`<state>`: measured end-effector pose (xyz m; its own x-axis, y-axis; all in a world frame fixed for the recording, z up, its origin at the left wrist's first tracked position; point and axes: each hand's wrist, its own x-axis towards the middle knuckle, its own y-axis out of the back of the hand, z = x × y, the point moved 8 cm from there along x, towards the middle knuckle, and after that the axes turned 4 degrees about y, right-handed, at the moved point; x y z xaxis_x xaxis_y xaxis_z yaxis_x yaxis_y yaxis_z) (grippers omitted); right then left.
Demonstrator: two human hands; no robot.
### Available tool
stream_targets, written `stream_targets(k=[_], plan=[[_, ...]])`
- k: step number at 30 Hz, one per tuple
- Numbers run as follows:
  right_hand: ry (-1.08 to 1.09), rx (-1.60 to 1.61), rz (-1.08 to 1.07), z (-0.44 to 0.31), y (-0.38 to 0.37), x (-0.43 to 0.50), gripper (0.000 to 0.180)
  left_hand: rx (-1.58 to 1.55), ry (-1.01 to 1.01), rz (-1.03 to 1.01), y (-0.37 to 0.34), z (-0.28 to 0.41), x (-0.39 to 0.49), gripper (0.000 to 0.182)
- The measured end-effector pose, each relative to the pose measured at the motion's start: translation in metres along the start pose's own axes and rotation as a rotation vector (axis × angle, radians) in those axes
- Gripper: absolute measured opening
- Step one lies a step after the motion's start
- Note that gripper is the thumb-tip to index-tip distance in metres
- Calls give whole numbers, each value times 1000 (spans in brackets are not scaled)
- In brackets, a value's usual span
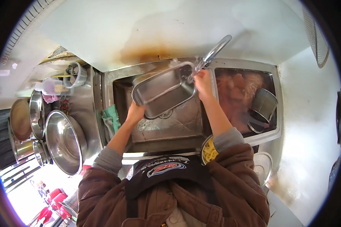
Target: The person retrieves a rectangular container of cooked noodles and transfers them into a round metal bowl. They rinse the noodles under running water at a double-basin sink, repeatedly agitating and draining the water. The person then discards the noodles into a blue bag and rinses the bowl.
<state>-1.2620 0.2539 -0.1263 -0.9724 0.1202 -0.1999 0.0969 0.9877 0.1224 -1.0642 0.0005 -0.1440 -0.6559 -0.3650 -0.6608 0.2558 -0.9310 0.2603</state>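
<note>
A rectangular stainless-steel pan (166, 90) is tilted above the left sink basin (176, 127). My left hand (136, 113) grips its lower left end. At the pan's right end, my right hand (202, 83) holds the rim, close beneath the chrome faucet (216, 52). Water runs from the faucet onto that end and splashes near the rim. The basin's drain shows partly below the pan. Both sleeves are pushed back from the wrists.
Reddish pieces, perhaps meat, fill the right basin (234, 93) with a metal container (263, 105). A pot of yellow strips (209, 150) stands by my right forearm. A green cloth (111, 120) lies at the left rim, beside a large steel bowl (65, 142).
</note>
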Motion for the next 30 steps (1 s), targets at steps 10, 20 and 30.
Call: stream_targets(k=[10,20,30], plan=[[275,-347,-206,-21,-22,2,18,-299,190,-150,-8,-22,-35,23],[158,-473,-518,-24,45,-32,25,45,245,-240,1,-24,-12,13],[-152,-217,-386,52,82,-14,28,716,-440,145,-10,123,-27,18]])
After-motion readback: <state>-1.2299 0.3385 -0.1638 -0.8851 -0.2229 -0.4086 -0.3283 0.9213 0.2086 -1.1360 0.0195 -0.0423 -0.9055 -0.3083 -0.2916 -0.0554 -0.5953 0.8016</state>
